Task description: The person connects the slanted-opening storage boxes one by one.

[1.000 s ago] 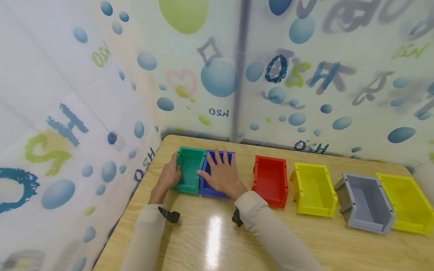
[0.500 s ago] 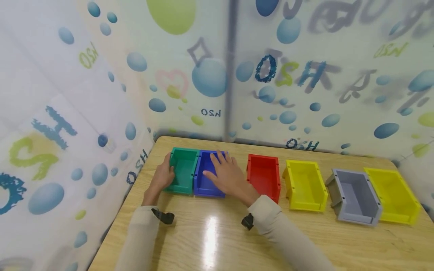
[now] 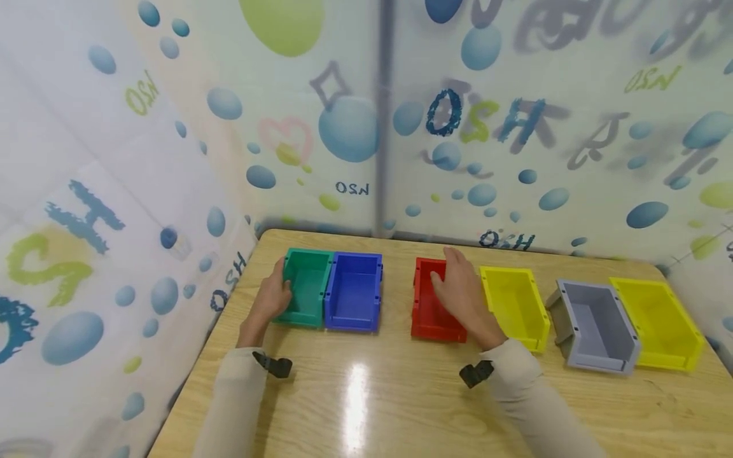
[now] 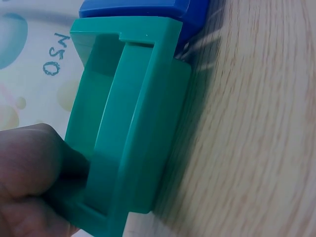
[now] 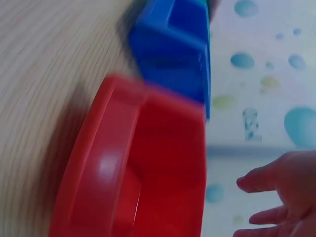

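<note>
My left hand (image 3: 272,298) grips the left wall of a green plastic bin (image 3: 308,283), its thumb over the rim inside; the left wrist view shows this grip close up on the green bin (image 4: 133,123). Flush against the green bin's right side stands a blue bin (image 3: 354,289). Over the right part of a red bin (image 3: 425,305) is my right hand (image 3: 465,296), hiding some of it. In the right wrist view the fingers (image 5: 261,180) are spread and apart from the red bin (image 5: 168,163), with nothing held.
Right of the red bin stand a yellow bin (image 3: 512,299), a grey bin (image 3: 598,324) and another yellow bin (image 3: 658,318) touching the grey one. All rest on a wooden table (image 3: 401,401). Printed curtain walls (image 3: 343,216) rise behind and on the left.
My right hand has lifted off the blue bin and moved right to the red bin. The left hand stays on the green bin. The head view has shifted slightly.
</note>
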Available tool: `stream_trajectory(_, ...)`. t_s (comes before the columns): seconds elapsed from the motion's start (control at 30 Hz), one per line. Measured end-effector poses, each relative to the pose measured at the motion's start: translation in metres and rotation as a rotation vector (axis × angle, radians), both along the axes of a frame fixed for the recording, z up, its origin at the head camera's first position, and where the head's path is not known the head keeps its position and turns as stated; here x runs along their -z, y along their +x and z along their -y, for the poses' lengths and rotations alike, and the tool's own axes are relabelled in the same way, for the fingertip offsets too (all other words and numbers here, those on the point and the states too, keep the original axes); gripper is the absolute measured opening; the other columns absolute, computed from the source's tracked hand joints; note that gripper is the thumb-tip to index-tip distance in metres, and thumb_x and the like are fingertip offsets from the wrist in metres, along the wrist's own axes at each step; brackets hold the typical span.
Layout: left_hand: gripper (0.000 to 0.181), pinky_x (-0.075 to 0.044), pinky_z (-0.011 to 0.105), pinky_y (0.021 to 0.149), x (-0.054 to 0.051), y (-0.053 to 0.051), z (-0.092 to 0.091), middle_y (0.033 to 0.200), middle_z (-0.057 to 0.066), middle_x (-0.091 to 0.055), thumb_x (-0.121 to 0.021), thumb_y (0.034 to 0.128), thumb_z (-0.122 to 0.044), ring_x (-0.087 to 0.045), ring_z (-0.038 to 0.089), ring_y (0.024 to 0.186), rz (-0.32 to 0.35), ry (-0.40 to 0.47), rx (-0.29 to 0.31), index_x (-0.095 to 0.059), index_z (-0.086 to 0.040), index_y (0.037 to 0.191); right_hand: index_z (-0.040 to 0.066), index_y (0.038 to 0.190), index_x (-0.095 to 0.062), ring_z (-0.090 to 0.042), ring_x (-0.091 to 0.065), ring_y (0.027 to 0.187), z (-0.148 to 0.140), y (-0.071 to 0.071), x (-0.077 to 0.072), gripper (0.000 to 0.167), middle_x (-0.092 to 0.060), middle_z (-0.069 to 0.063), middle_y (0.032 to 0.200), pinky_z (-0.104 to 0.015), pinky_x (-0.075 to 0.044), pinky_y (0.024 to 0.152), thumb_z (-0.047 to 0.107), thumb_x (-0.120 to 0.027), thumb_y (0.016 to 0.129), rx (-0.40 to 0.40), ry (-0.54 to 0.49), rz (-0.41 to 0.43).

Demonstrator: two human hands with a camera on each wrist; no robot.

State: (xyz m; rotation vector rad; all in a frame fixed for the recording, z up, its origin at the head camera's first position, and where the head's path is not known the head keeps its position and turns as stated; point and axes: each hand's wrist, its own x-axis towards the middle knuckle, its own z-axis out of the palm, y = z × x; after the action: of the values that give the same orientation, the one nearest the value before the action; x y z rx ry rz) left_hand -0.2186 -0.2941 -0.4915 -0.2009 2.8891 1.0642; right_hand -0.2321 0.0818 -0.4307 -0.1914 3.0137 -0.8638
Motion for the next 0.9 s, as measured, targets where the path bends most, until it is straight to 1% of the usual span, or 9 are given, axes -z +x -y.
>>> stream_trajectory(0.1,0.06,-0.032,0.064,0.111,0.0,-0.001,0.0,0.15,0.036,-0.034,-0.035,0.1035,-0.003,-0.036,0.052,0.138,0.0,-0.002,0.002,-0.009,-0.004,0.158,-0.006,0.15,-0.032,-0.045,-0.045,0.132,-0.02,0.001,0.003,0.063,-0.037,-0.029,0.151,-0.057,-0.043,0.106,0.019,-0.058,0.099,0.059,0.003,0.036)
stream_trajectory(0.27,0.06,-0.033,0.064,0.111,0.001,-0.001,0.002,0.149,0.036,-0.036,-0.035,0.1031,-0.003,-0.038,0.052,0.136,-0.008,-0.013,0.006,-0.011,-0.004,0.157,-0.005,0.152,-0.027,-0.046,-0.045,0.132,-0.038,0.004,0.008,0.066,-0.034,-0.029,0.153,-0.056,-0.047,0.101,0.018,-0.058,0.098,0.098,-0.023,0.127)
stream_trajectory(0.37,0.06,-0.032,0.064,0.111,0.002,-0.001,0.002,0.15,0.036,-0.035,-0.035,0.1031,-0.002,-0.037,0.052,0.137,-0.006,-0.009,0.012,-0.01,-0.004,0.157,-0.004,0.153,-0.025,-0.045,-0.047,0.13,-0.042,0.006,0.011,0.068,-0.036,-0.028,0.152,-0.055,-0.048,0.099,0.018,-0.059,0.098,0.108,-0.037,0.155)
stream_trajectory(0.53,0.06,-0.031,0.064,0.112,0.002,-0.002,0.001,0.151,0.036,-0.033,-0.035,0.1035,-0.002,-0.034,0.052,0.138,-0.002,0.006,0.02,-0.009,-0.004,0.158,-0.004,0.153,-0.022,-0.042,-0.056,0.117,-0.041,0.007,0.018,0.071,-0.048,-0.028,0.142,-0.053,-0.054,0.093,0.019,-0.06,0.098,0.09,-0.078,0.193)
stream_trajectory(0.6,0.06,-0.031,0.064,0.112,0.003,-0.002,0.001,0.151,0.036,-0.033,-0.035,0.1036,-0.003,-0.034,0.052,0.139,-0.001,0.008,0.019,-0.009,-0.005,0.158,-0.003,0.154,-0.018,-0.041,-0.058,0.114,-0.039,0.007,0.022,0.075,-0.05,-0.028,0.14,-0.051,-0.055,0.092,0.02,-0.061,0.097,0.087,-0.101,0.229)
stream_trajectory(0.7,0.06,-0.031,0.064,0.112,0.002,-0.002,0.001,0.151,0.036,-0.033,-0.035,0.1036,-0.003,-0.034,0.052,0.138,-0.003,0.004,0.018,-0.009,-0.004,0.158,0.001,0.156,-0.006,-0.037,-0.062,0.104,-0.036,0.006,0.029,0.083,-0.053,-0.027,0.135,-0.047,-0.058,0.088,0.022,-0.061,0.097,0.09,-0.114,0.287)
stream_trajectory(0.73,0.06,-0.031,0.064,0.112,0.002,-0.001,0.001,0.151,0.036,-0.033,-0.035,0.1036,-0.003,-0.034,0.052,0.138,-0.004,0.003,0.018,-0.009,-0.004,0.158,0.001,0.156,-0.002,-0.035,-0.063,0.098,-0.034,0.006,0.03,0.084,-0.056,-0.027,0.13,-0.044,-0.059,0.085,0.022,-0.06,0.098,0.09,-0.112,0.299)
stream_trajectory(0.8,0.06,-0.031,0.064,0.112,0.001,-0.001,0.001,0.151,0.036,-0.033,-0.036,0.1036,-0.003,-0.034,0.052,0.139,-0.008,0.004,0.021,-0.01,-0.005,0.158,0.003,0.157,0.005,-0.029,-0.064,0.083,-0.032,0.005,0.032,0.087,-0.062,-0.025,0.114,-0.037,-0.061,0.075,0.02,-0.058,0.098,0.099,-0.094,0.323)
stream_trajectory(0.9,0.06,-0.031,0.064,0.112,0.0,0.0,0.001,0.151,0.035,-0.033,-0.036,0.1035,-0.003,-0.035,0.052,0.138,-0.013,0.009,0.022,-0.011,-0.005,0.158,0.005,0.157,0.009,-0.022,-0.058,0.062,-0.029,0.002,0.033,0.085,-0.063,-0.018,0.086,-0.027,-0.054,0.06,0.012,-0.052,0.099,0.097,-0.056,0.339)
